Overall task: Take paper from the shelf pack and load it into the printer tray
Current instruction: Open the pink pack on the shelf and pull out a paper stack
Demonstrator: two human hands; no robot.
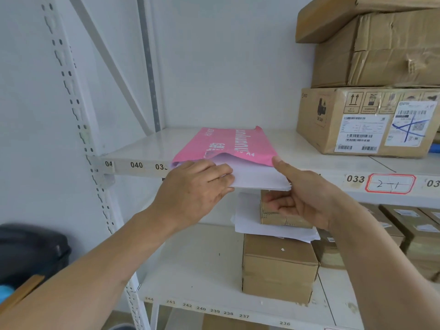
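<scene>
A pink A4 paper pack [228, 144] lies on the white shelf [147, 148] with its torn end facing me. White sheets [257, 175] stick out of it past the shelf's front edge. My left hand [195, 194] pinches the left part of the stack, fingers on top. My right hand [302, 201] holds the stack's right corner, thumb on top and fingers curled underneath. The printer tray is not visible.
Stacked cardboard boxes [366, 120] fill the right of the same shelf. On the shelf below, loose white sheets [273, 227] lie on a brown box [278, 267], with more boxes to the right. A dark object [31, 251] sits low at the left.
</scene>
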